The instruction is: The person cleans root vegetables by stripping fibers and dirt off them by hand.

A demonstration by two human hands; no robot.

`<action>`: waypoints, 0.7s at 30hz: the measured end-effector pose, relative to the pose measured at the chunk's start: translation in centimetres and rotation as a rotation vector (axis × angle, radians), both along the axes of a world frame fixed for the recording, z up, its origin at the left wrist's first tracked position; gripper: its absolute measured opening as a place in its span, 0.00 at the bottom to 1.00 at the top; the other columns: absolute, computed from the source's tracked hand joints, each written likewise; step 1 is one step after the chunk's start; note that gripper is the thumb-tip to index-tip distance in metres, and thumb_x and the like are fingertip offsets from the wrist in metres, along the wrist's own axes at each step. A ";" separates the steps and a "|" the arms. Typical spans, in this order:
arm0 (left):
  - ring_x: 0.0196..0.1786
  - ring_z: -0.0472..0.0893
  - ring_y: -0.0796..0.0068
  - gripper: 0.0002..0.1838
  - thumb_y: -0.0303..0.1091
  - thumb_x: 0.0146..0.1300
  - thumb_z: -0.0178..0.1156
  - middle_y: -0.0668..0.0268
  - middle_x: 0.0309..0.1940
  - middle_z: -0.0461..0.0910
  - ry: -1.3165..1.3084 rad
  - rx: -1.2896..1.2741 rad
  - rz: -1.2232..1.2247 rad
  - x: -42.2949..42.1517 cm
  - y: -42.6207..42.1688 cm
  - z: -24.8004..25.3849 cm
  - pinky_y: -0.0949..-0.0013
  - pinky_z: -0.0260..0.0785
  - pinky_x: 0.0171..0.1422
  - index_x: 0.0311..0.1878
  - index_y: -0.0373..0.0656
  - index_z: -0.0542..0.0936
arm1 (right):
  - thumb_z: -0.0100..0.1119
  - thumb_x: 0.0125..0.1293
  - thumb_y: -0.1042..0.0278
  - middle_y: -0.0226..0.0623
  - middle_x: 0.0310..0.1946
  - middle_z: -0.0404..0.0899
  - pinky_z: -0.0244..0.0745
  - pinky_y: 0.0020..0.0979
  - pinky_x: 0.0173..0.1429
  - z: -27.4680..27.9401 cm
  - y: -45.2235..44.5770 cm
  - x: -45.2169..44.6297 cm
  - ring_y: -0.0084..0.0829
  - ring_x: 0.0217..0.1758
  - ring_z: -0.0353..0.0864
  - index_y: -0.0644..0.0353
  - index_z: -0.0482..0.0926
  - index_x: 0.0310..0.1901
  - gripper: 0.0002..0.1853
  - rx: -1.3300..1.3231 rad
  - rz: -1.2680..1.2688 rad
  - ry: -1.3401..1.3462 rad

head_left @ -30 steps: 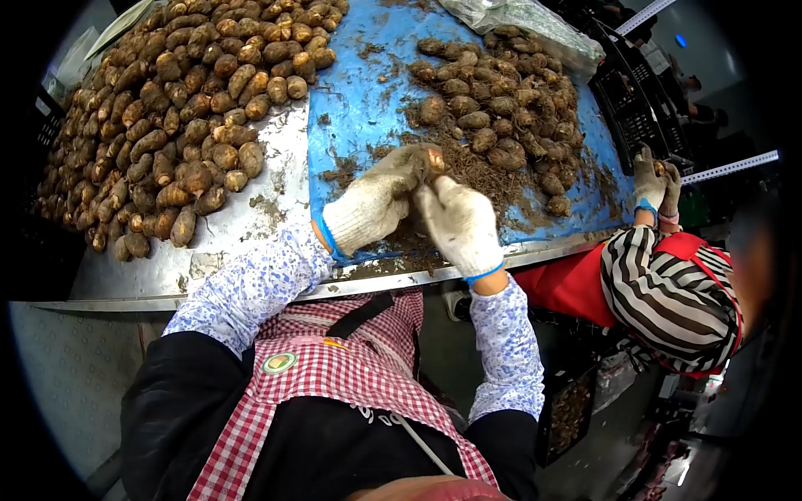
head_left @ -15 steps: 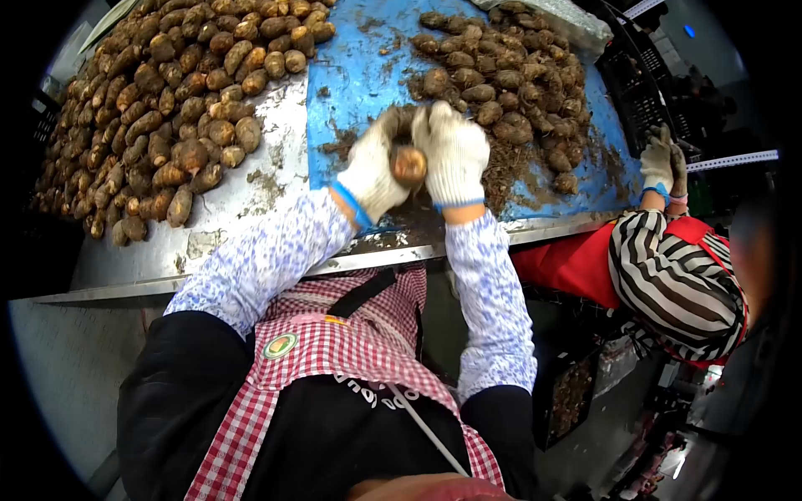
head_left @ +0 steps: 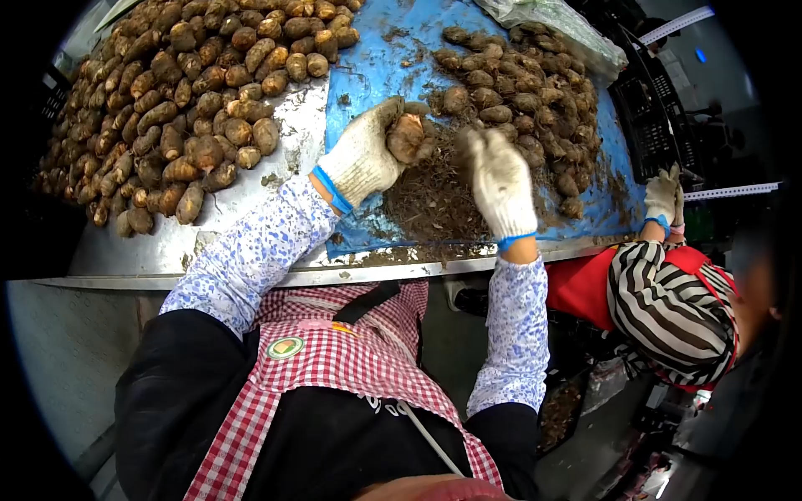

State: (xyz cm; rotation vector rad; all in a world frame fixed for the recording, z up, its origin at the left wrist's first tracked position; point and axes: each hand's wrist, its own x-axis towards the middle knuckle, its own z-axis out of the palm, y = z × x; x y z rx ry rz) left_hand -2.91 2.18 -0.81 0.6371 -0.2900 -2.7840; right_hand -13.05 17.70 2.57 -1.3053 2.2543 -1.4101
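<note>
My left hand (head_left: 368, 154), in a white knit glove with a soiled thumb and fingertips, is closed around a brown taro corm (head_left: 408, 139). A pale orange cut patch shows on the corm. To its right, my right hand (head_left: 501, 185), gloved the same way, hovers over root scraps beside the rough taro pile (head_left: 535, 100). Its fingers look curled but are smeared by motion, so I cannot tell whether they hold anything. Under both hands, dark root trimmings and soil (head_left: 439, 204) cover part of the blue sheet (head_left: 359, 88).
A big heap of trimmed taro (head_left: 167, 117) lies on the metal table (head_left: 292, 125) at left. Clear plastic (head_left: 551, 25) and black crates (head_left: 647, 108) are at the back right. At right, a co-worker in a striped top (head_left: 668, 292) has gloved hands (head_left: 662, 200) at the table edge.
My right hand has moved away from the taro corm, to the right. My left hand keeps its hold, with the corm's cut side now turned more into view. The camera view has shifted slightly.
</note>
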 end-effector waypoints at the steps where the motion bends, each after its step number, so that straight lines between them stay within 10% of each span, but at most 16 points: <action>1: 0.42 0.82 0.63 0.20 0.40 0.78 0.39 0.55 0.41 0.81 0.185 -0.007 -0.006 0.3 -0.6 -0.6 0.63 0.82 0.49 0.54 0.34 0.76 | 0.54 0.71 0.75 0.42 0.41 0.83 0.82 0.27 0.45 0.1 0.1 1.0 0.34 0.45 0.83 0.64 0.77 0.46 0.06 0.021 0.065 -0.241; 2: 0.44 0.82 0.64 0.20 0.38 0.78 0.39 0.56 0.43 0.81 0.199 -0.123 -0.027 0.1 0.0 -1.1 0.64 0.81 0.51 0.56 0.34 0.75 | 0.55 0.72 0.75 0.42 0.45 0.84 0.82 0.26 0.47 0.3 0.0 1.7 0.32 0.49 0.83 0.65 0.78 0.45 0.06 0.039 0.128 -0.482; 4: 0.49 0.81 0.66 0.19 0.35 0.78 0.40 0.58 0.47 0.80 0.221 -0.356 -0.069 0.9 2.1 0.7 0.66 0.79 0.57 0.60 0.34 0.74 | 0.55 0.71 0.74 0.44 0.44 0.84 0.79 0.27 0.48 2.8 -1.1 3.3 0.34 0.48 0.83 0.66 0.78 0.46 0.07 0.485 -0.015 0.140; 8: 0.57 0.79 0.62 0.20 0.35 0.78 0.41 0.53 0.56 0.77 0.282 -0.324 -0.132 1.6 1.7 -1.7 0.64 0.75 0.64 0.64 0.33 0.71 | 0.59 0.70 0.62 0.50 0.35 0.83 0.77 0.33 0.41 -1.0 -0.3 2.8 0.39 0.38 0.84 0.67 0.80 0.47 0.15 -0.200 0.161 -0.357; 13: 0.65 0.73 0.46 0.23 0.35 0.77 0.38 0.42 0.62 0.72 0.417 0.008 -0.091 2.0 1.4 -0.8 0.44 0.70 0.69 0.66 0.31 0.69 | 0.55 0.70 0.61 0.49 0.23 0.80 0.78 0.39 0.34 0.0 -0.2 0.9 0.50 0.28 0.82 0.63 0.77 0.33 0.13 0.553 -0.272 0.572; 16: 0.66 0.72 0.44 0.25 0.39 0.77 0.39 0.42 0.63 0.71 0.367 -0.059 -0.034 2.5 1.5 0.8 0.41 0.67 0.69 0.66 0.30 0.68 | 0.58 0.67 0.65 0.54 0.32 0.82 0.79 0.42 0.41 -0.4 1.2 -0.1 0.51 0.38 0.84 0.66 0.78 0.39 0.11 0.257 -0.302 0.704; 21: 0.65 0.73 0.49 0.24 0.39 0.77 0.39 0.44 0.63 0.71 0.400 -0.054 -0.074 2.0 1.9 -0.2 0.48 0.68 0.71 0.67 0.32 0.68 | 0.56 0.72 0.71 0.33 0.29 0.82 0.77 0.21 0.31 1.6 1.9 3.5 0.20 0.30 0.82 0.65 0.79 0.48 0.09 0.138 0.009 -0.241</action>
